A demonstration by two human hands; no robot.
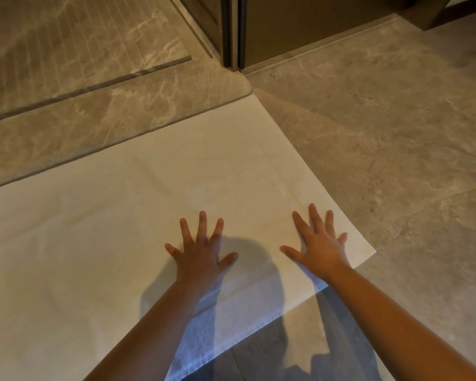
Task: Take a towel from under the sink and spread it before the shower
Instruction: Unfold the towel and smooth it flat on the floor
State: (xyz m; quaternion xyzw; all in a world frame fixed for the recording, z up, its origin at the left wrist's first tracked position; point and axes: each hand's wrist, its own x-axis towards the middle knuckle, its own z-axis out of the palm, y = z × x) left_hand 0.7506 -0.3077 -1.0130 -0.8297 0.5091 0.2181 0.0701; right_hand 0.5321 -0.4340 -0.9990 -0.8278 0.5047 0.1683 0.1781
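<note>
1. While both hands press flat on it, the towel (121, 229) lies opened out on the floor, its far edge running right along the foot of the shower floor (66, 114).
2. The left hand (201, 251) is spread wide, palm down, and holds nothing. It rests well inside the cloth.
3. The right hand (318, 247) is just as wide and flat. It sits close to the towel's near right corner (368, 250), so it is the nearer hand to that end.
4. The towel's long axis appears to follow the shower's edge, from the far right corner down and away to the left. Most of the cloth lies to the left of both hands and runs out of view there, so how that end lies cannot be told.
5. By my judgement the spreading is almost done, and any smoothing that remains would sweep leftward, led by the left hand.
6. The visible cloth looks flat, with only faint creases. The near hem sits in the shadow of the arms.
7. The floor (396, 133) is grey, stone-like tile, hard and level.
8. Inside the shower, a dark drain slot (94, 88) runs roughly parallel to the towel's far edge.
9. A dark door frame (231, 31) stands beyond the far right corner, apart from the cloth.
</note>
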